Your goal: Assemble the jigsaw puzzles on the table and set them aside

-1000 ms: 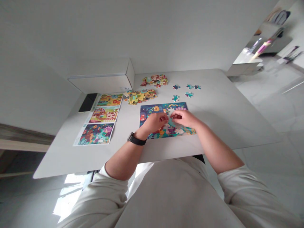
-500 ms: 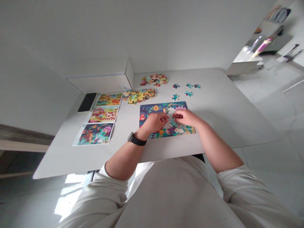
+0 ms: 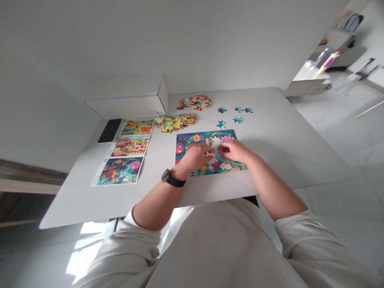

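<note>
The puzzle (image 3: 216, 165) lies flat on the near part of the table (image 3: 270, 152), squarely before the person, probably because there both arms can reach it with bent elbows. The left hand (image 3: 196, 157) rests over its left and middle part, fingers curled and thumb close to them, perhaps to steady the joined pieces; whether anything is pinched there I cannot tell. The right hand (image 3: 235, 150) comes in from the right, its thumb and fingers bent close together just beside a pale gap (image 3: 216, 142) in the far middle of the picture; any piece between them is hidden, so I cannot say what it has hold of. Five loose pieces (image 3: 238, 119), mostly teal and dark blue, lie spread apart beyond the puzzle to the far right, seemingly so each can be seen singly. A yellowish pile (image 3: 177, 122) and a redder pile (image 3: 196, 102) sit farther left, likely kept separate by colour. On the left, the nearest printed picture (image 3: 120, 171) matches the puzzle's colours and appears laid out as a guide. The puzzle itself is a bright rectangle, deep blue on the far left, with orange plants, white rabbit-like shapes and purple scallops.
</note>
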`<state>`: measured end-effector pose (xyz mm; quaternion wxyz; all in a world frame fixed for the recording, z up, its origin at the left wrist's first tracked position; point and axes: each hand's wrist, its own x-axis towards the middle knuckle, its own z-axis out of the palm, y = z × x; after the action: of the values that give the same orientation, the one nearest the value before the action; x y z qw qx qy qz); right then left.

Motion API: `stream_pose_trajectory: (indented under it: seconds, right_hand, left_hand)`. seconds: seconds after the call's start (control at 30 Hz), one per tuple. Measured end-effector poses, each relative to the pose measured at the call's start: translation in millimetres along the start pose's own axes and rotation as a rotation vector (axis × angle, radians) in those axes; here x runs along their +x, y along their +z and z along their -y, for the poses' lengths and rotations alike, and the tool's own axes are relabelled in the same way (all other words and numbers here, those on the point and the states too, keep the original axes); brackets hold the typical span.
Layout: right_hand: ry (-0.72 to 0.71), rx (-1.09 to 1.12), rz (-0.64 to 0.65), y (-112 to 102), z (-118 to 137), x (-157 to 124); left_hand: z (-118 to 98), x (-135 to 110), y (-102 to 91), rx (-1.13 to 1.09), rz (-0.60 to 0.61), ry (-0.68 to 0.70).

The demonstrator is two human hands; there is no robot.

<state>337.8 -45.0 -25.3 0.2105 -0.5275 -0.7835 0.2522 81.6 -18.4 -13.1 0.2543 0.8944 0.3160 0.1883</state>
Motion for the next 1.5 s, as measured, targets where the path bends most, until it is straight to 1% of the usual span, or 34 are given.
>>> stream_pose_trajectory:
  seconds: [0.1,0.37,0.53,0.73,0.87,0.93,1.0,1.1,1.17,1.23,1.3,1.4,1.5]
  right_hand:
    - [-0.027,-0.01,-0.011,-1,-1,0]
    - [-0.013,-0.02,0.026,-4,-3,-4]
    - [0.008,-0.049,0.051,-4,-3,-4]
    - [0.009,-0.073,0.051,-3,-2,-5]
    - [-0.004,-0.072,0.051,-3,-6,-5]
    - [-0.016,-0.061,0.031,-5,-9,-5]
    - [-0.018,-0.044,-0.017,-7,-13,-5]
    - [0.001,-0.02,-0.065,-10,-15,-5]
    - [0.005,-0.015,-0.05,-9,-15,-6]
    - [-0.001,-0.016,-0.025,-8,-14,-6]
    - [0.004,-0.006,-0.035,-7,-13,-5]
    - [0.04,0.024,-0.118,-7,-12,-5]
    - [0.116,-0.004,-0.246,-15,-16,-6]
  left_hand:
    - [0,0,1.3,-0.002,0.008,0.029]
    - [-4,1,9.4,0.101,0.026,-0.033]
    - [-3,2,15.9,0.172,0.05,-0.036]
    - [-1,1,18.1,0.159,0.053,-0.026]
    - [0,2,18.2,0.164,0.053,-0.013]
    - [1,2,14.8,0.175,0.011,-0.011]
    - [3,2,9.1,0.196,-0.064,-0.04]
    - [7,1,1.3,0.261,-0.164,-0.149]
    - [9,0,-0.7,0.304,-0.198,-0.217]
    - [11,-1,0.0,0.328,-0.195,-0.246]
    - [11,-2,1.6,0.337,-0.17,-0.257]
    - [11,-2,2.7,0.335,-0.149,-0.261]
    - [10,-1,1.9,0.321,-0.165,-0.247]
